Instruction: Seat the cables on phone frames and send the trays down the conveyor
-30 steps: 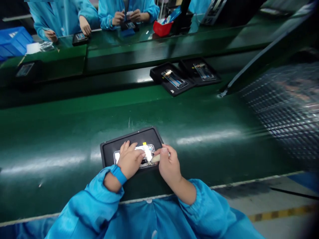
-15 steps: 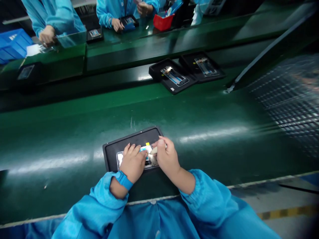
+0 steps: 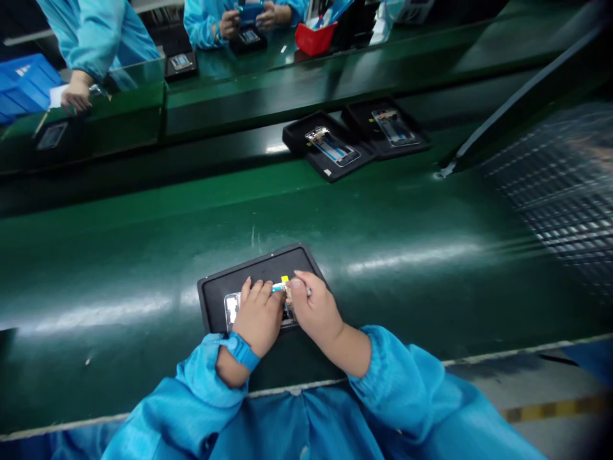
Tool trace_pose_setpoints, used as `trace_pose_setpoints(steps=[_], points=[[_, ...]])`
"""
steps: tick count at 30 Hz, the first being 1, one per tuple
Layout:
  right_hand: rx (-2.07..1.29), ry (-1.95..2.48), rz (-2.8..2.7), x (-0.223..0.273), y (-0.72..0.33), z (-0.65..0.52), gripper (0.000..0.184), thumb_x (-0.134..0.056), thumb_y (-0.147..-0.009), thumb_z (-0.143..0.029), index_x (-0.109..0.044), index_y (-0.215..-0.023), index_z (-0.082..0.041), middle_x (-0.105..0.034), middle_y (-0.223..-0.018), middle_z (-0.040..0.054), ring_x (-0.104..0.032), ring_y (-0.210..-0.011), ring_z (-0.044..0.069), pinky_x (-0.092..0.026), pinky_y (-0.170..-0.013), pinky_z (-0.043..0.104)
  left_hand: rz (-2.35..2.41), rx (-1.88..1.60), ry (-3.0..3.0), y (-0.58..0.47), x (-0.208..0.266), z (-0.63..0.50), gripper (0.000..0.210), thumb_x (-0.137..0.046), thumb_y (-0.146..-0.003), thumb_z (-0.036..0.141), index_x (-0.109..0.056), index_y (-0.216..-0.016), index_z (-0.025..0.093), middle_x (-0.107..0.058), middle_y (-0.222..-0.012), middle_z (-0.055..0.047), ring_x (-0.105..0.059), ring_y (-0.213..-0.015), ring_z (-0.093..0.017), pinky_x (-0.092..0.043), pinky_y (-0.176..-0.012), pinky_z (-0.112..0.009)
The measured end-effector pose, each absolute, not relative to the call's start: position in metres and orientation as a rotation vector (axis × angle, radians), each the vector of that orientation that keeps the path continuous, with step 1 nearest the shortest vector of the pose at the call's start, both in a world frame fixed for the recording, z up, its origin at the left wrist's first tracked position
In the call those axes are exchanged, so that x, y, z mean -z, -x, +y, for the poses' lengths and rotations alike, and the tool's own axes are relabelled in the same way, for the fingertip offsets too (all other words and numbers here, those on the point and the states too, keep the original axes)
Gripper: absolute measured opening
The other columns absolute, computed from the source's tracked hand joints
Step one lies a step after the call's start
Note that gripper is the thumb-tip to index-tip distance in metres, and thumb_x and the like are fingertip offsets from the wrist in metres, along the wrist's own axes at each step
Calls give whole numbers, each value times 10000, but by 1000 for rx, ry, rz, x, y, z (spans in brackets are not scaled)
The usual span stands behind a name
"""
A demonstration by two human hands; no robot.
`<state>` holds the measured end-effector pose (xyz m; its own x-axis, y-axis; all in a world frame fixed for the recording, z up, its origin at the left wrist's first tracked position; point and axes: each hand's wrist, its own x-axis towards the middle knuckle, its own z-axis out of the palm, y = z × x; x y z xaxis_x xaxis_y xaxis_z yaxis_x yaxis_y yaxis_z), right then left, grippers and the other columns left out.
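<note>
A phone body with its inside exposed (image 3: pixel 232 308) lies in a black tray (image 3: pixel 282 260) on the green bench in front of me. My left hand (image 3: pixel 260 314) rests across the middle of the phone, fingers stretched out flat. My right hand (image 3: pixel 316 310) is closed in a pinch around a pale, stick-like tool (image 3: pixel 309 291). Most of that tool is hidden by the fingers, and its tip cannot be made out. Both hands nearly meet over the phone's right part. A yellow tab (image 3: pixel 285 278) shows at the phone's far edge.
Two black trays (image 3: pixel 330 171) with opened phones overlap beyond the bench's raised strip. Across from me, two co-workers in blue sleeves (image 3: pixel 103 32) handle things. A red bin (image 3: pixel 315 39) and a blue crate (image 3: pixel 26 83) stand there. A wire rack (image 3: pixel 569 198) is at right.
My right hand has shifted slightly left, closer to my left hand, covering more of the pale tool. One co-worker has lifted a blue item; another's hand has moved lower left.
</note>
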<state>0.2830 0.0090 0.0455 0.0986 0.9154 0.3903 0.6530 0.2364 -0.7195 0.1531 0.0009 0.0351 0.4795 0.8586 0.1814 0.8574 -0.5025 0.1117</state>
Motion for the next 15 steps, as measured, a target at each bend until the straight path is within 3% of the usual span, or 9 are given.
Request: trace_pose_setpoints(steps=[7,10,15], points=[[-463,1400,-2006,-49,-269,17,338,-318,-851,-330,-614,-789,-180,-654,-706,95,-609,-654,200,-490,-655,340,1483,-302,-2590,-152,-37,1,327,-481,-745,122,-581,-1054,156,-626,-967,-83,-505,-1006,-257,-266,-985,-491],[-646,1540,-1690,-47,-272,20,310,-353,-819,-400,-579,-759,-197,-647,-711,84,-610,-659,199,-491,-661,342,1532,-271,-2469,-152,-40,3,263,-450,-780,150,-617,-979,190,-616,-1005,-65,-498,-1019,-230,-287,-982,-449],[-1017,1698,-1000,-49,-282,27,352,-315,-828,-492,-470,-718,-196,-582,-584,-3,-541,-414,119,-452,-423,241,1616,-358,-2307,-152,-40,11,220,-450,-800,201,-616,-943,221,-616,-990,-35,-504,-978,-194,-327,-948,-399]])
